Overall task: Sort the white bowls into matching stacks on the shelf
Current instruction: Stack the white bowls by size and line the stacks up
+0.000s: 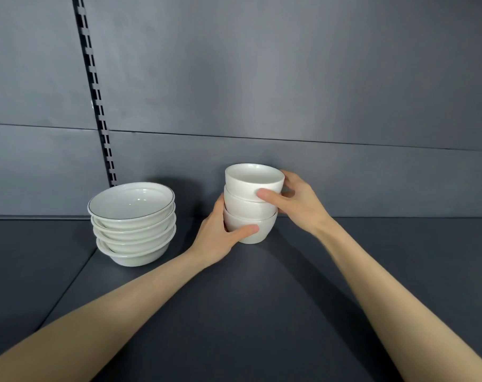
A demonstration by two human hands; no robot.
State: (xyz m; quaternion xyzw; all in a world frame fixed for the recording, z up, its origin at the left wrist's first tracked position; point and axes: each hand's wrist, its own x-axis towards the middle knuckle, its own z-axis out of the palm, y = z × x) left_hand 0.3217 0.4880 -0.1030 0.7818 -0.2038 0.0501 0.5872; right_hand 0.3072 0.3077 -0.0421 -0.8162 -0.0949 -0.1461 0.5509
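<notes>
White small-bowl stack point(246, 209) | left hand point(217, 239) grips base | right hand point(299, 201) grips top

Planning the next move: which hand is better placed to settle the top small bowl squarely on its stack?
Right, probably. The right hand grips the top small bowl, while the left hand holds the bottom bowl low down.

The wide bowls point(133, 221) are glossy white; the top one carries a thin dark line round its rim. The deep bowls point(248, 209) are plain matte white. The shelf point(234, 312) is dark slate grey, the back panel point(289, 78) a lighter blue-grey. The upright strip point(95, 100) is black, patterned with a regular row of small slots.
</notes>
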